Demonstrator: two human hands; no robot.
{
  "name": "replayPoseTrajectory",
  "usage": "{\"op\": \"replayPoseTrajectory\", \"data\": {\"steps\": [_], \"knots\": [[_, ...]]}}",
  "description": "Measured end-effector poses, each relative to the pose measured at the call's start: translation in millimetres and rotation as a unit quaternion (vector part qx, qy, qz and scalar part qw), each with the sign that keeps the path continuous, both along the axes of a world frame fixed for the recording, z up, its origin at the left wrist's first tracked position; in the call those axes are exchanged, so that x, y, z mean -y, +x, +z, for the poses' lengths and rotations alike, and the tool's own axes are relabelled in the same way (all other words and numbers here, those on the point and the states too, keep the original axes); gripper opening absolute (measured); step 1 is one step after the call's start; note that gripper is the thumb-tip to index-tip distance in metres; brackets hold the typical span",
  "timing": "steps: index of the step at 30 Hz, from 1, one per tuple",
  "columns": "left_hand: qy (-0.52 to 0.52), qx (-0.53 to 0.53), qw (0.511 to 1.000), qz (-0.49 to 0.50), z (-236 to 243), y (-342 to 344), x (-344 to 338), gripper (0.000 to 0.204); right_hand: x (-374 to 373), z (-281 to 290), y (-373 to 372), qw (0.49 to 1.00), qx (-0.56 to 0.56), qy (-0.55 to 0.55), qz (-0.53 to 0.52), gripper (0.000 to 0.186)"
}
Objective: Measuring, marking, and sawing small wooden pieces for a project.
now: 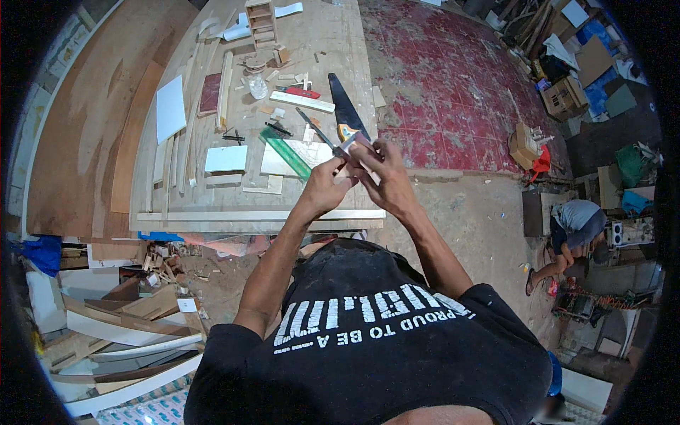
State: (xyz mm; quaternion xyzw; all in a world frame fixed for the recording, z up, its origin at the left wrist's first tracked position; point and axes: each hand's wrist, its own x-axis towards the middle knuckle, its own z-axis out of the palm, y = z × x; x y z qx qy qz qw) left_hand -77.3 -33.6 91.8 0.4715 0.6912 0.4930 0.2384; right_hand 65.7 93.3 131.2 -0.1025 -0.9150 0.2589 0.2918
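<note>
Over the workbench's near right part my two hands meet, fingers curled. My left hand (326, 188) is closed at the near end of a long, thin, dark metal tool (315, 127), whose exact kind I cannot make out. In the fingers of my right hand (386, 176) is a small pinkish-brown piece (348, 144), partly hidden and touching the tool's end. Just beyond lies a handsaw (343, 103) with a black blade. A green ruler (287, 153) rests across a pale board (275, 161) beside my left hand.
On the workbench (262, 202) are a red utility knife (299, 92), a plastic cup (257, 88), wood strips, white panels and a small wooden shelf (261, 25). Offcuts (142, 319) pile up at lower left. Another person (577, 227) bends down at the right.
</note>
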Motion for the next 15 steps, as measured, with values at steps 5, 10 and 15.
{"op": "replayPoseTrajectory", "data": {"steps": [5, 10, 15], "knots": [[-0.038, 0.260, 0.963, 0.053, 6, 1, 14, 0.036, -7, -19, 48, 0.990, 0.135, 0.046, -0.011, 0.048], [-0.086, 0.168, 0.982, 0.017, 23, 2, 10, 0.029, 8, -5, 19, 1.000, -0.026, 0.004, 0.002, 0.052], [-0.051, 0.220, 0.974, -0.013, 0, 8, 19, 0.036, -2, -30, 35, 0.999, 0.027, 0.039, 0.006, 0.051]]}}
